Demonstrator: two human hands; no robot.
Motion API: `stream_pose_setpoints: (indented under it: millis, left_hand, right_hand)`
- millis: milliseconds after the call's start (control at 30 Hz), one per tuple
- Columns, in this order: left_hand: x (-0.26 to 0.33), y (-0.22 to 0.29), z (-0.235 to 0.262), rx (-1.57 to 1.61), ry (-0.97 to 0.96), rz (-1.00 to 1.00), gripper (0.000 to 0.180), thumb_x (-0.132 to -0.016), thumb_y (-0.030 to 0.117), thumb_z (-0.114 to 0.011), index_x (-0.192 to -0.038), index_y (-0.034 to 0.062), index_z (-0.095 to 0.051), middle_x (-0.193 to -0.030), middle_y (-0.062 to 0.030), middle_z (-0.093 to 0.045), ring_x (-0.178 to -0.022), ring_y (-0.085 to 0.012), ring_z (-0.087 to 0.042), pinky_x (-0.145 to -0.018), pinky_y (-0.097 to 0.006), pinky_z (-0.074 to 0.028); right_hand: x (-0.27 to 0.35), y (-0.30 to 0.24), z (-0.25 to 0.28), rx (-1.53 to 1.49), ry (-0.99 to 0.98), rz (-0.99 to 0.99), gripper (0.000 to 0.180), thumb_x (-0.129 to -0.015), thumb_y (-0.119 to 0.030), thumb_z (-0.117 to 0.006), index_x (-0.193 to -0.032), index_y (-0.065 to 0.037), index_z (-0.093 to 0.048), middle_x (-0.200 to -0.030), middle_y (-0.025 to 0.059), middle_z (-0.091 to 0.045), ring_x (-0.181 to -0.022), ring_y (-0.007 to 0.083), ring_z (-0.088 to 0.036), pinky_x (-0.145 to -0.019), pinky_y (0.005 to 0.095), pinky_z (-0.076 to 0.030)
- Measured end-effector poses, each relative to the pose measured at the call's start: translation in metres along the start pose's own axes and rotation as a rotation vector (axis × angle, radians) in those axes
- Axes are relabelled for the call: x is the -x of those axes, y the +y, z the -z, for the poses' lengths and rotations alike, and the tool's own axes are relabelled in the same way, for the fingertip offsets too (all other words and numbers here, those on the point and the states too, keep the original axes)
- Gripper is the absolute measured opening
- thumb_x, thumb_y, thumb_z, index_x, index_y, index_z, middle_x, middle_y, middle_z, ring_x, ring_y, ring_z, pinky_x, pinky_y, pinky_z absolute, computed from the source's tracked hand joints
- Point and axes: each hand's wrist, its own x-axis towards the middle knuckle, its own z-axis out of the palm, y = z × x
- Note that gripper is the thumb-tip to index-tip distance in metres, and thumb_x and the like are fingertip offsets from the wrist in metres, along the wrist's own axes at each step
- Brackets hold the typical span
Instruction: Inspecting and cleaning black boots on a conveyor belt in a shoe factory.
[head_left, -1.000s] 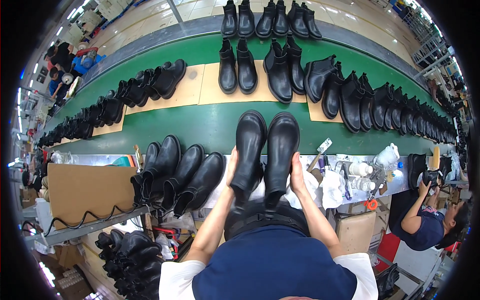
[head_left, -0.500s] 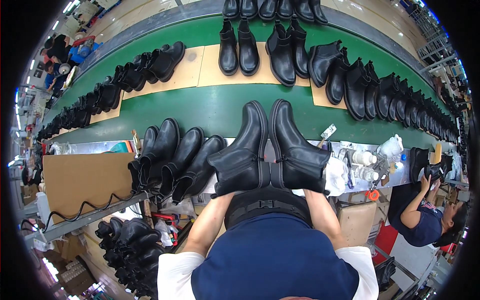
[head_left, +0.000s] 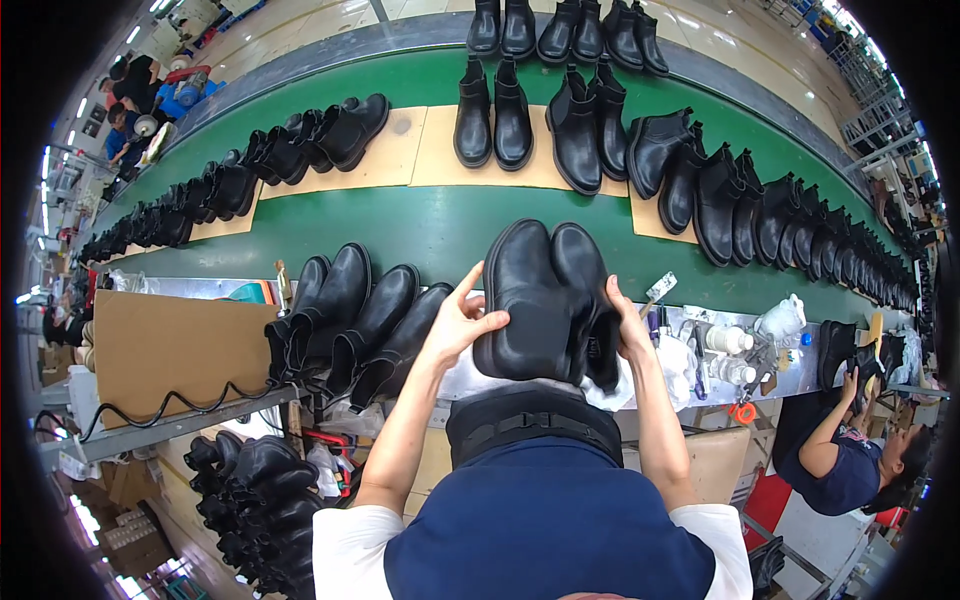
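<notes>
Fingers (head_left: 470, 282) moderately parted, left hand (head_left: 456, 326) grips the left boot (head_left: 525, 315) and right hand (head_left: 630, 328) the right boot's (head_left: 578, 255) outer side, pair between them, long axes running forward, toes toward the green bench (head_left: 350, 218).

- place was a shoe factory or workshop
- rows of black boots (head_left: 716, 205) lined long green worktop (head_left: 440, 235)
- white bottles (head_left: 728, 340) stood beside
- co-worker (head_left: 838, 462) sat alongside

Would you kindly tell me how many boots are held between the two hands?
2: one boot against the left hand, the other boot against the right hand. No third seems hidden.
</notes>
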Motion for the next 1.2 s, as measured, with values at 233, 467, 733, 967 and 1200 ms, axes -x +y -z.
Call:
stream_pose_setpoints:
  millis: [233,467,733,967,1200]
  left_hand:
    - [-0.024,-0.012,-0.035,0.572,0.249,0.315,0.046,-0.078,0.049,-0.068,-0.103,0.0116,-0.058,-0.098,-0.0027,-0.060,-0.087,-0.0153,-0.061,-0.072,-0.031,-0.054]
    - [-0.029,-0.022,-0.031,0.620,0.354,0.410,0.042,-0.074,0.051,-0.071,-0.098,0.0191,-0.057,-0.086,0.0025,-0.059,-0.076,-0.0105,-0.058,-0.059,-0.025,-0.049]
    - [-0.031,-0.028,-0.029,0.598,0.339,0.398,0.046,-0.076,0.051,-0.069,-0.099,0.0130,-0.057,-0.090,-0.0011,-0.061,-0.086,-0.0129,-0.059,-0.073,-0.029,-0.051]
    - [-0.010,-0.050,-0.002,0.569,0.157,0.271,0.041,-0.084,0.033,-0.063,-0.114,0.0066,-0.055,-0.103,-0.0085,-0.064,-0.102,-0.0223,-0.059,-0.090,-0.040,-0.046]
    - [-0.003,-0.063,0.008,-0.416,0.622,0.004,0.056,-0.092,0.030,-0.051,-0.136,-0.0029,-0.035,-0.140,-0.0168,-0.036,-0.131,-0.0250,-0.033,-0.106,-0.034,-0.027]
  right_hand:
    - [0.009,-0.011,-0.042,-0.437,-0.133,-0.068,0.053,-0.088,-0.052,-0.050,-0.117,-0.008,-0.057,-0.109,0.0077,-0.064,-0.097,0.0190,-0.062,-0.083,0.0349,-0.052]
    - [0.010,-0.012,-0.050,-0.440,-0.052,-0.111,0.050,-0.085,-0.054,-0.055,-0.109,-0.010,-0.060,-0.099,0.0045,-0.066,-0.086,0.0151,-0.065,-0.071,0.0293,-0.055]
    - [0.006,-0.007,-0.044,-0.521,-0.008,-0.156,0.048,-0.087,-0.051,-0.054,-0.108,-0.009,-0.060,-0.098,0.0059,-0.066,-0.084,0.0161,-0.065,-0.069,0.0307,-0.056]
    - [0.001,0.013,-0.019,-0.925,-0.262,-0.086,0.052,-0.088,-0.040,-0.051,-0.120,0.000,-0.052,-0.105,0.0203,-0.061,-0.090,0.0273,-0.063,-0.071,0.0315,-0.053]
    - [0.006,0.015,-0.019,-1.036,-0.359,-0.125,0.060,-0.087,-0.031,-0.055,-0.130,0.008,-0.038,-0.104,0.0248,-0.057,-0.083,0.0220,-0.060,-0.065,0.0244,-0.051]
